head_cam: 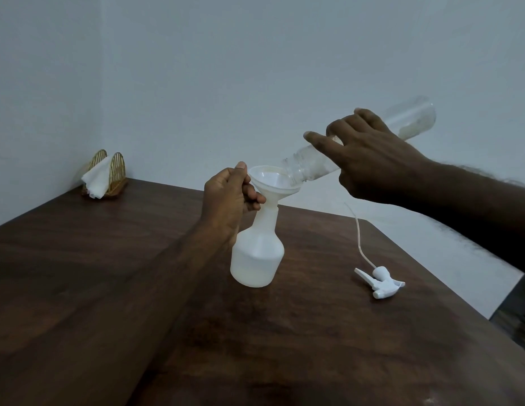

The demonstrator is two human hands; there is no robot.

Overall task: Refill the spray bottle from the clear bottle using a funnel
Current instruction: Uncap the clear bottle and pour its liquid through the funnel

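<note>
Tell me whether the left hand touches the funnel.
Touching. The head view shows the left hand pinching the funnel at its rim.

The right hand (369, 159) tips the clear bottle (314, 162) into the funnel (273, 180), which the left hand (229, 197) steadies on the spray bottle (257, 253).

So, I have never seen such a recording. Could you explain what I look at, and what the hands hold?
There is no machine here: the two grips are a person's bare hands. The one picture comes from a camera worn on the head, looking forward and down. The left hand pinches a white funnel that sits in the neck of the spray bottle, which stands on the wooden table. The right hand holds the clear bottle tilted, its mouth at the funnel's rim. The spray head with its tube lies on the table at right; a napkin holder stands at the far left corner.
</note>
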